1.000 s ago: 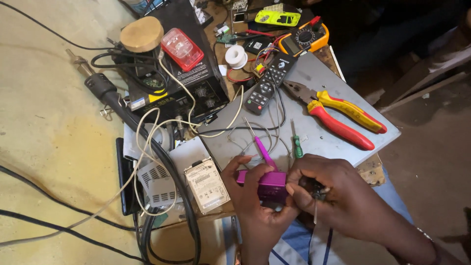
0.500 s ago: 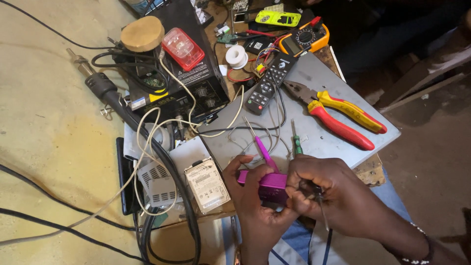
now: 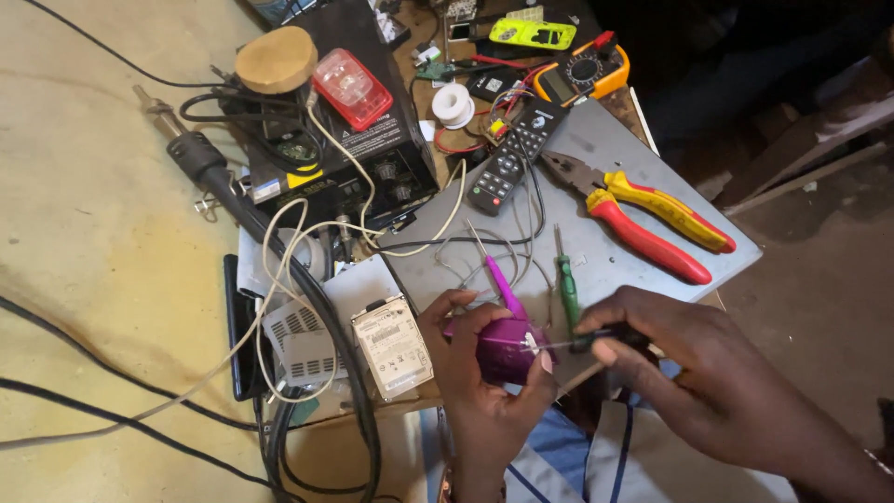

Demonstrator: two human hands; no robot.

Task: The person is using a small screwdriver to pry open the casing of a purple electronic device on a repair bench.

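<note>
The small purple device (image 3: 503, 346) sits low in the middle of the frame, at the near edge of the grey worktop (image 3: 596, 149), gripped by the left hand (image 3: 480, 373), whose fingers wrap its sides with the thumb across the right end. The right hand (image 3: 708, 373), just to the right of it, pinches a thin dark-handled tool (image 3: 596, 339) whose fine shaft points left and meets the device by a small white part; whether it is a screwdriver or a probe is hard to tell. Just above the hands lie a green-handled screwdriver (image 3: 566, 291) and a pink-handled tool (image 3: 505, 289) among thin wires. Left of the left hand lies a silver hard drive (image 3: 391, 346) beside a white vented box (image 3: 296, 340). Farther up are red and yellow pliers (image 3: 652, 222), a black remote control (image 3: 514, 154), a yellow multimeter (image 3: 582, 74) and a black soldering station (image 3: 345, 140) with a red case (image 3: 352, 88) on top.
</note>
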